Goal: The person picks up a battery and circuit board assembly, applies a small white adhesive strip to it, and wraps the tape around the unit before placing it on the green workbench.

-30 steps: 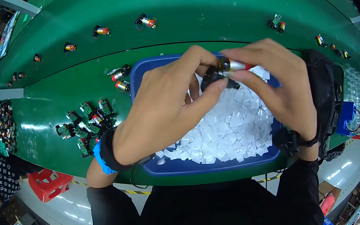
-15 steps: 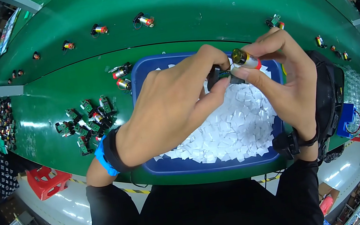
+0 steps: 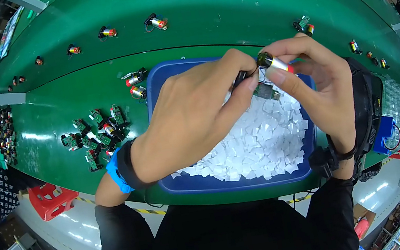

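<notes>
Above the blue tray (image 3: pixel 241 185), my right hand (image 3: pixel 316 80) pinches a small cylinder (image 3: pixel 279 64) with a dark end and a silvery and red body between thumb and fingers. My left hand (image 3: pixel 192 110), back turned up, closes its thumb and forefinger on a black part (image 3: pixel 239 78) right beside the cylinder's dark end. Just below the fingertips shows a small circuit board (image 3: pixel 266 91); how it joins the other parts is hidden. Many white paper or film pieces (image 3: pixel 251 148) fill the tray.
Several circuit-board assemblies (image 3: pixel 99 130) lie left of the tray, with two cylinder units (image 3: pixel 138 92) at its upper left corner. Similar units (image 3: pixel 157 23) stand spaced along the green belt (image 3: pixel 224 11). A black bag (image 3: pixel 366 104) sits right; a red stool (image 3: pixel 54 200) stands lower left.
Both hands stay over the tray. The cylinder has tipped closer to level, and the circuit board shows more clearly beneath the fingers. Units on the belt have shifted slightly left.
</notes>
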Demonstrator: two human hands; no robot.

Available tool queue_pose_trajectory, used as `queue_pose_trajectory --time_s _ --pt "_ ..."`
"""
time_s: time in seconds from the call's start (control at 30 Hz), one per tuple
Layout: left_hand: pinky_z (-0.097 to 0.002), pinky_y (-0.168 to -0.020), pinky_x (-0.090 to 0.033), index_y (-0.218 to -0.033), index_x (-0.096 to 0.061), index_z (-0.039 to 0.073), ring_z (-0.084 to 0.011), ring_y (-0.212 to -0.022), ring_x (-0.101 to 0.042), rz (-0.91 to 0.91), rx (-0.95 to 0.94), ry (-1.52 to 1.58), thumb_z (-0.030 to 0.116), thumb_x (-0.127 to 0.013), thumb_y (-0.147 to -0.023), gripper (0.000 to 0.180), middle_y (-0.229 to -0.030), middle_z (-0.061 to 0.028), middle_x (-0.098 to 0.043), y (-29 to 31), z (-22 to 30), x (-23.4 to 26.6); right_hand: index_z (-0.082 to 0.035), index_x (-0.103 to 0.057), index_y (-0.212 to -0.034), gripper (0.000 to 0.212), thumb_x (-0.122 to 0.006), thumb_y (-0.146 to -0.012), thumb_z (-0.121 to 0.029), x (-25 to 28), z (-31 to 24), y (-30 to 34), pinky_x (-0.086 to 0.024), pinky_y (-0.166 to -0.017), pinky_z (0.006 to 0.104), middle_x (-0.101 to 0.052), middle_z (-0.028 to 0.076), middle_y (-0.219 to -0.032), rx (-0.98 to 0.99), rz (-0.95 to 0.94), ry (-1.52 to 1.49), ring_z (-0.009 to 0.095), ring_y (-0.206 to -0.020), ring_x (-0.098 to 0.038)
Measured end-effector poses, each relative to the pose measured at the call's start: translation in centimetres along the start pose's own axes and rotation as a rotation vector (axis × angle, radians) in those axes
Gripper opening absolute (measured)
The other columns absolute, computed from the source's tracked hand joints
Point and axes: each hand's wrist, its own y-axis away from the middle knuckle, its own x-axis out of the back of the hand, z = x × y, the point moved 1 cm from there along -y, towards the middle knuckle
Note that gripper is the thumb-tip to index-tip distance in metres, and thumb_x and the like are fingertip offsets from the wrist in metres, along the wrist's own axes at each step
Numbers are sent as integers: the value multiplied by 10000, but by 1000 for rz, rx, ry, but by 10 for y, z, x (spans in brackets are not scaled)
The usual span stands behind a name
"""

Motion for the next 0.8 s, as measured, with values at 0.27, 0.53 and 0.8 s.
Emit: queue_pose_trajectory --time_s 0.27,0.53,0.8 --pt "-268 -587 -539 -1083 -571 -2 -131 -740 -662 -143 241 380 118 -636 -960 184 -967 -79 -678 0 -1 6 19 -659 -1131 373 -788 -782 6 4 5 0 -536 -820 270 -698 73 -1030 -16 -65 -6 124 -896 -671" --pt "-254 -581 -554 -1119 -558 -25 -132 -774 -669 -236 462 753 174 -552 -1024 220 -1008 -93 -660 -2 -6 10 32 -650 -1128 365 -775 -785 47 -4 13 -1 -560 -753 256 -707 111 -1042 200 87 241 129 -838 -687" --pt "-324 -636 -600 -1134 -573 -42 -179 -918 -663 -366 546 960 250 -540 -1030 312 -999 -89 -609 -9 -21 12 26 -654 -1100 349 -780 -776 54 -3 10 0 -563 -725 264 -703 125 -1023 323 51 283 160 -827 -696"
